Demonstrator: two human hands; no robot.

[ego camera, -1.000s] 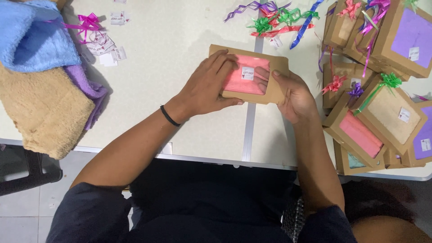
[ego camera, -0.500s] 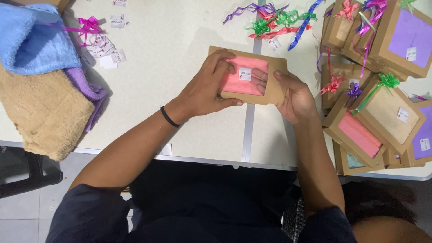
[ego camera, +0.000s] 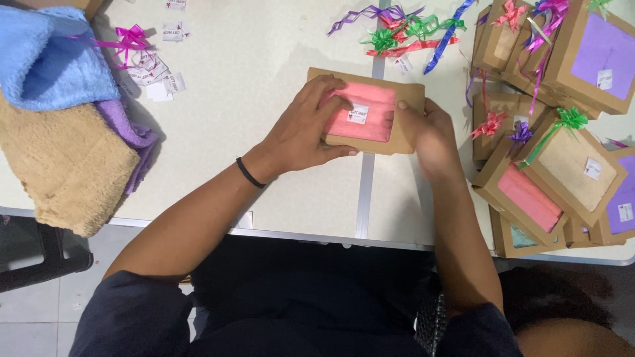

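A flat brown cardboard gift box [ego camera: 405,96] with a clear window showing a pink towel lies on the white table [ego camera: 251,86] in front of me. A small white sticker [ego camera: 358,114] sits on the window. My left hand [ego camera: 305,129] grips the box's left side, fingers spread over the window near the sticker. My right hand [ego camera: 430,135] holds the box's right edge, slightly blurred. A black band circles my left wrist.
Folded towels lie at the left: blue [ego camera: 46,59], tan [ego camera: 63,165] and purple [ego camera: 129,132]. A pink bow and loose white stickers [ego camera: 155,76] sit near them. Coloured ribbon bows [ego camera: 403,26] lie beyond the box. Several finished gift boxes [ego camera: 562,158] are stacked at right.
My right hand has slid from the window to the box's right edge. My left fingers stay on the window near the sticker. The box has barely shifted.
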